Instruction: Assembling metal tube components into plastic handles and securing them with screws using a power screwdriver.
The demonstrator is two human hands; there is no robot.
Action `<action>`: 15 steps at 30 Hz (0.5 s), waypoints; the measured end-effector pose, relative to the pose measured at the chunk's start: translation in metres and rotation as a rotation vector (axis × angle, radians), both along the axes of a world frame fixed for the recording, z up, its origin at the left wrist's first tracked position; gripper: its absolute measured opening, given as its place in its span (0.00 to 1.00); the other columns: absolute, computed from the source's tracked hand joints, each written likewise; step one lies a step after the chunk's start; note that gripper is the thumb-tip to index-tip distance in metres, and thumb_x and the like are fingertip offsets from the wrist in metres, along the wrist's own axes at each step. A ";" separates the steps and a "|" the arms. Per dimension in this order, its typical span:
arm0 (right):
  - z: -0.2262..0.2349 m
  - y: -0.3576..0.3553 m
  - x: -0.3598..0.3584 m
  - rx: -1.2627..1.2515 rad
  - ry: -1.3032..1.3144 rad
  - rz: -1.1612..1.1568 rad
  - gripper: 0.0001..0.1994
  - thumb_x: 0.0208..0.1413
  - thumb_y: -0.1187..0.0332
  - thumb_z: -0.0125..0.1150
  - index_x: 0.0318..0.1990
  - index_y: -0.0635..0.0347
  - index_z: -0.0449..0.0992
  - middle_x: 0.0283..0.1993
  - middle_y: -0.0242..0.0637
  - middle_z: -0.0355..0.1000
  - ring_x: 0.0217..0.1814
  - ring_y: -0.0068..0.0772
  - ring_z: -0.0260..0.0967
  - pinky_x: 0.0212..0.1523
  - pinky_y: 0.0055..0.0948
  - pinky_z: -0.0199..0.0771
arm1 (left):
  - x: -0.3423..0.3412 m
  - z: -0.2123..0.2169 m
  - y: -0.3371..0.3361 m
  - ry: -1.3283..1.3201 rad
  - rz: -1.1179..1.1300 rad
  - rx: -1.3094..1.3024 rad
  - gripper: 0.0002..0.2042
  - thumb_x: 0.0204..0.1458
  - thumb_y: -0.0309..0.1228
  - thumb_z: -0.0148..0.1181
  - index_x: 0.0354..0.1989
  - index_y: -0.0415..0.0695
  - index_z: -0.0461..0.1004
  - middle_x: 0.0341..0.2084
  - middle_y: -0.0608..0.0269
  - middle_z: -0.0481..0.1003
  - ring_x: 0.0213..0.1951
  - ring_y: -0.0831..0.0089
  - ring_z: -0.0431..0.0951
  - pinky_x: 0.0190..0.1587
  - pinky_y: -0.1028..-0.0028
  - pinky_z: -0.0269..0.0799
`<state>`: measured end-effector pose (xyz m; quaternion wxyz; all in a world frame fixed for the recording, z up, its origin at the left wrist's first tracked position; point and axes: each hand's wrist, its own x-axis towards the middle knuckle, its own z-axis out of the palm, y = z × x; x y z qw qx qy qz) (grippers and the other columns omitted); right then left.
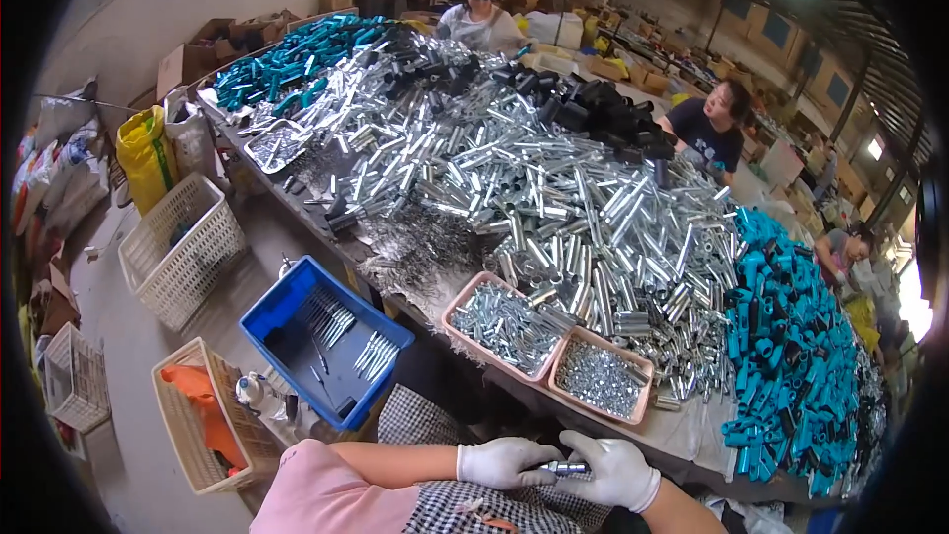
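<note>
Both my hands wear white gloves and meet low in front of my checked apron. My left hand (505, 462) grips one end of a short shiny metal cylinder (566, 468) with a dark band. The fingers of my right hand (615, 473) close round its other end and hide part of it. Just beyond, at the table edge, sits a pink tray (489, 360) of small metal pins. Touching it on the right is a second pink tray (593, 407) of tiny metal pieces. Behind them spreads a large heap of silver metal tubes (554, 188).
A blue bin (287, 366) with rows of finished-looking metal tools stands left of me, beside white plastic baskets (183, 267). Teal plastic parts (791, 356) pile up at the right, and black sleeves (598, 117) lie at the back. Co-workers (712, 129) are across the table.
</note>
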<state>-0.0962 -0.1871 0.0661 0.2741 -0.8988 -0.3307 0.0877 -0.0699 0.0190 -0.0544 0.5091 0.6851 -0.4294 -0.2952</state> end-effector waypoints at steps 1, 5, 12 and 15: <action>-0.008 -0.007 0.001 -0.008 0.002 -0.026 0.24 0.51 0.57 0.70 0.51 0.62 0.74 0.29 0.40 0.78 0.29 0.43 0.78 0.29 0.35 0.77 | -0.001 -0.001 -0.003 -0.006 0.031 -0.053 0.22 0.62 0.42 0.57 0.57 0.40 0.68 0.40 0.45 0.77 0.42 0.49 0.78 0.45 0.58 0.73; -0.028 -0.021 0.001 -0.082 -0.070 0.038 0.09 0.52 0.60 0.66 0.34 0.53 0.80 0.24 0.39 0.76 0.25 0.45 0.75 0.26 0.39 0.74 | 0.002 -0.001 -0.004 -0.110 0.026 -0.003 0.18 0.61 0.41 0.56 0.51 0.41 0.70 0.38 0.46 0.77 0.41 0.47 0.78 0.44 0.57 0.73; -0.024 -0.022 0.001 -0.189 0.005 -0.055 0.22 0.56 0.44 0.60 0.37 0.57 0.77 0.24 0.44 0.74 0.27 0.52 0.75 0.27 0.46 0.73 | 0.006 0.000 -0.006 -0.133 0.023 -0.026 0.19 0.60 0.42 0.57 0.52 0.40 0.71 0.37 0.46 0.77 0.41 0.48 0.78 0.43 0.57 0.73; -0.021 -0.020 -0.003 0.042 -0.022 -0.062 0.21 0.50 0.57 0.69 0.48 0.59 0.75 0.31 0.42 0.77 0.33 0.49 0.76 0.33 0.43 0.75 | 0.004 0.001 -0.007 -0.110 0.047 -0.062 0.22 0.59 0.43 0.58 0.53 0.38 0.71 0.36 0.44 0.77 0.40 0.46 0.78 0.43 0.57 0.73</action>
